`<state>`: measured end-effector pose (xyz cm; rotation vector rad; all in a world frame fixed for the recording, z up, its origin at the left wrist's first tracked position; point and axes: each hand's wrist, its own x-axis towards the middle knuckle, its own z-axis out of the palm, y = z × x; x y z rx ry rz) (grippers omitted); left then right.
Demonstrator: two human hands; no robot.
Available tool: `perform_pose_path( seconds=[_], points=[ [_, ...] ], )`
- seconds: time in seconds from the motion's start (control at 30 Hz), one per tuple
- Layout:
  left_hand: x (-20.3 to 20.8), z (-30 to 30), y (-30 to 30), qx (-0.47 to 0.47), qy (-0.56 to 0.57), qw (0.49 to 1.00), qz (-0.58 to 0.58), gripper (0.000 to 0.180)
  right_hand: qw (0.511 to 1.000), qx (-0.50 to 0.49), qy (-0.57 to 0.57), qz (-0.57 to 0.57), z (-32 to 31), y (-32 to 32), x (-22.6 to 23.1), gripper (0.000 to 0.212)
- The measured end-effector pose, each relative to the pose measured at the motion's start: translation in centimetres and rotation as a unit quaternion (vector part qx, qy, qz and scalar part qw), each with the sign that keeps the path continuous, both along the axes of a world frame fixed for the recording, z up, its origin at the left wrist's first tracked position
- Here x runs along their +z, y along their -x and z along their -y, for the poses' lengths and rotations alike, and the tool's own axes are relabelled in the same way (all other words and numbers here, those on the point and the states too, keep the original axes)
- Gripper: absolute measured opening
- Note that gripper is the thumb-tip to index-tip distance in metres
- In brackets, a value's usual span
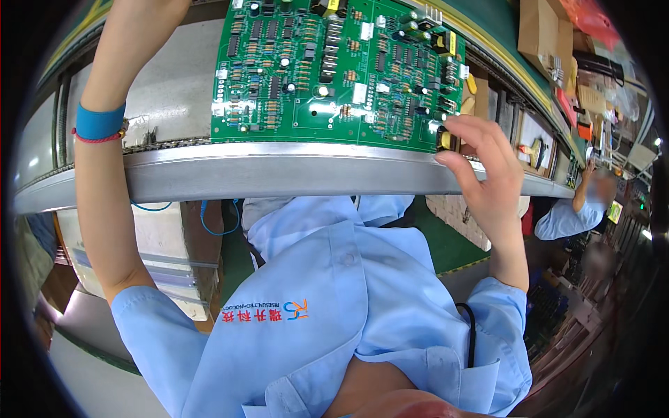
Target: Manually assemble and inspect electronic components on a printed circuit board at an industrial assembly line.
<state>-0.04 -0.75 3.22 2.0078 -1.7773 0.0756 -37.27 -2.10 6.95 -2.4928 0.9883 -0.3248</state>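
Observation:
A large green circuit board (300, 132), crowded with resistors, chips, capacitors and white connectors, lies across the metal rails in front of me. At its near right corner, my right hand (488, 157) has thumb and fingertips on either side of a small yellow-and-black transformer (447, 141). Similar transformers, such as one (444, 44) at the right edge, sit elsewhere on the board. My left hand (150, 14) reaches past the board's left side to the upper edge of the view, which cuts off its fingers. A blue wrist strap (101, 122) and a red cord circle that wrist.
A thick metal rail (293, 171) with a chain runs between my body and the board. To the right stand a cardboard box (540, 38) and a line of parts and tools. Another person (575, 209) in light blue works farther right. A white box (139, 244) is below the rail.

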Motion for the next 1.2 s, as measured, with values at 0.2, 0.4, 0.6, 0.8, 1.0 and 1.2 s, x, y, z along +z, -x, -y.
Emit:
perform_pose_path(
  seconds=[0.2,0.4,0.6,0.8,1.0,1.2],
  points=[
    [-0.3,-0.5,0.2,-0.009,0.003,1.000,-0.004,0.007,0.995,-0.003,0.101,-0.013,-0.6,-0.1,-1.7,0.028],
    [-0.1,-0.5,0.2,-0.015,0.009,1.000,0.026,0.007,0.988,0.029,0.149,-0.044,-0.3,-0.5,-1.3,0.028],
    [0.2,-0.9,0.4,-0.047,0.004,0.999,0.017,0.006,0.990,0.016,0.141,0.009,3.0,-3.1,0.9,0.028],
    [-1.6,-0.7,-1.4,-0.095,0.117,0.988,0.007,0.009,0.971,0.078,0.210,0.080,13.9,-11.8,1.4,0.022],
    [-1.1,-0.8,0.0,-0.088,0.110,0.990,-0.009,0.005,0.928,0.036,0.362,0.079,29.1,-19.2,4.4,0.027],
    [-1.2,-1.7,0.4,-0.084,0.074,0.994,0.004,0.005,0.950,0.057,0.307,0.013,36.4,-30.9,3.5,0.049]
  ],
)
